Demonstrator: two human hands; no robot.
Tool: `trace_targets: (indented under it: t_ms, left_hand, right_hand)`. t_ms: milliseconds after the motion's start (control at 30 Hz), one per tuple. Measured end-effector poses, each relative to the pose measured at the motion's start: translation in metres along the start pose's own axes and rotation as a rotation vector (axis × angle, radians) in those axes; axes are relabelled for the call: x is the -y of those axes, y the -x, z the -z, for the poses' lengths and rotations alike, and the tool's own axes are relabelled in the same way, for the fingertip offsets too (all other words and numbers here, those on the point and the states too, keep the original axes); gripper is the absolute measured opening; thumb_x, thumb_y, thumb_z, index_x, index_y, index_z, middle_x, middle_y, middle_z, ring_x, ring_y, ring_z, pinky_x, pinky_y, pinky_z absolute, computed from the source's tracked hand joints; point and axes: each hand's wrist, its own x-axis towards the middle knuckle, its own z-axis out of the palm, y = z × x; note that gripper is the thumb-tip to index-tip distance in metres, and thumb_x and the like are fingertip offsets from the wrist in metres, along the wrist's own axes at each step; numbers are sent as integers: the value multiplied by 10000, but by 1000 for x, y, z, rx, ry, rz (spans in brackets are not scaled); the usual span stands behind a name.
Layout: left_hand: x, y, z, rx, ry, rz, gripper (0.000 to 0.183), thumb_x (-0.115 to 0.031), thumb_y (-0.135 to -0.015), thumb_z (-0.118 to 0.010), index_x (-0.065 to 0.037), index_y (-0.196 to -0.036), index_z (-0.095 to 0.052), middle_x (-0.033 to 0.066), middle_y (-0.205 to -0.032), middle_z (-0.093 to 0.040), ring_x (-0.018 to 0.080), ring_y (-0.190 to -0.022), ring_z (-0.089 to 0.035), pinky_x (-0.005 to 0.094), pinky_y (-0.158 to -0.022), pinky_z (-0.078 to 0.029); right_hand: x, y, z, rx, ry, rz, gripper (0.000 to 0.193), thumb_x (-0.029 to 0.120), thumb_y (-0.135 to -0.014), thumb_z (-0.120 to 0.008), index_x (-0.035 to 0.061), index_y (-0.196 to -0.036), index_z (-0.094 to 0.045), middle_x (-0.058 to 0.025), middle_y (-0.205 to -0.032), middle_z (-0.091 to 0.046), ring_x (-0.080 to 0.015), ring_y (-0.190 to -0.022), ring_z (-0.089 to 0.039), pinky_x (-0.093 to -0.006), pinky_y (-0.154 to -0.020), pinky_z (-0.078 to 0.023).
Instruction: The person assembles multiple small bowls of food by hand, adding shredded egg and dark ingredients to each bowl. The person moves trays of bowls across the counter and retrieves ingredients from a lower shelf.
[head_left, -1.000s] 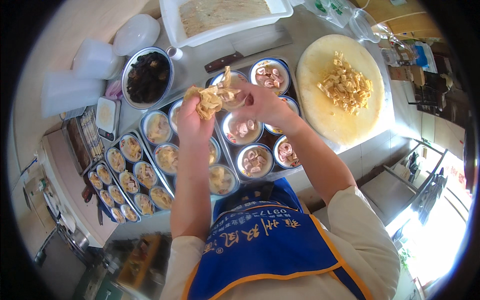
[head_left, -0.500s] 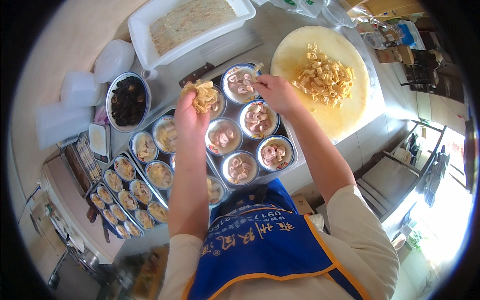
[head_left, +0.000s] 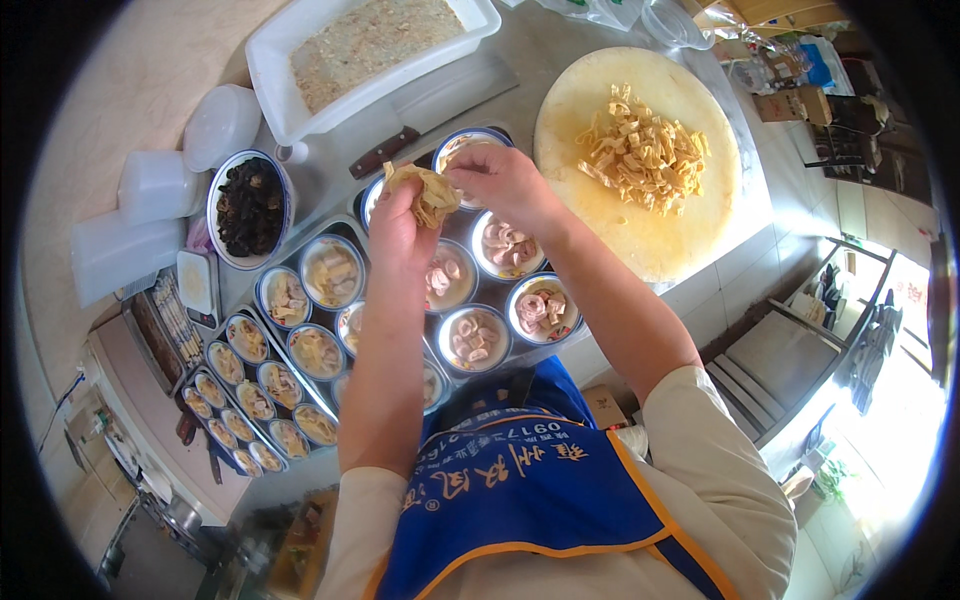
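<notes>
My left hand [head_left: 396, 228] is closed round a clump of pale yellow strips that look like tofu skin [head_left: 432, 196]. Against the clump's right edge, my right hand [head_left: 508, 188] pinches with its fingertips. Both hands are above a tray of blue-rimmed bowls, and the far bowl [head_left: 462, 138] is partly hidden under my right hand. Pink curled meat pieces lie in the nearer bowls, such as the front bowl [head_left: 473, 338] and the right bowl [head_left: 543, 307]. More of the yellow strips form a pile [head_left: 645, 150] on the round cutting board [head_left: 640, 248] to the right.
Left of my arm, more trays hold filled bowls [head_left: 318, 350]. A bowl of dark pieces [head_left: 250, 205] stands beside a small scale [head_left: 197, 280]. Beyond the bowls lies a cleaver [head_left: 455, 95], next to a white tub [head_left: 272, 85]. White plastic containers [head_left: 150, 190] line the wall side.
My right hand has moved left from the far bowl to the clump in my left hand. The left hand has shifted slightly to the right with the strips.
</notes>
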Motion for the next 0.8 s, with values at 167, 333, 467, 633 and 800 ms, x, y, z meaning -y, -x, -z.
trace_targets:
  t_ms: [167, 333, 467, 633, 800]
  left_hand:
    - [3, -4, 12, -4, -25, -8, 261, -57, -1018, -552, -17, -1275, -575, 134, -1137, -679, 276, -1032, -701, 431, -886, -597]
    - [-4, -3, 30, -20, -27, -6, 201, -55, -1011, -560, -3, -1202, -596, 142, -1098, -697, 281, -1004, -713, 442, -881, -603]
    - [-11, 2, 30, -92, -18, -38, 197, -57, -1011, -551, 8, -1194, -590, 160, -1115, -693, 291, -1022, -709, 455, -907, -598]
    - [-23, 10, 41, 17, -7, -44, 214, -61, -1018, -528, 11, -1211, -584, 172, -1140, -684, 309, -1083, -689, 468, -959, -577]
    - [-18, 17, 34, -12, 11, -37, 242, -56, -1005, -515, 32, -1216, -595, 169, -1160, -685, 284, -1039, -697, 430, -919, -577]
  right_hand:
    - [-9, -3, 15, -152, 117, 2, 284, 232, -926, -680, 20, -1110, -726, -143, -947, -751, -227, -848, -711, -343, -800, -556]
    - [-12, -5, 32, -237, 366, 0, 244, 220, -945, -654, 37, -1086, -730, -112, -913, -741, -185, -832, -692, -330, -787, -541]
    - [-21, -11, 41, -276, 459, 40, 271, 247, -943, -632, 43, -1095, -725, -156, -957, -753, -331, -882, -721, -411, -828, -558]
    - [-22, -12, 44, -214, 507, 34, 295, 267, -946, -635, 50, -1127, -721, -181, -970, -748, -350, -918, -716, -411, -835, -555]
    - [-18, -1, 23, -150, 576, 110, 393, 301, -928, -712, 55, -1233, -687, -213, -1140, -712, -330, -977, -715, -404, -867, -560]
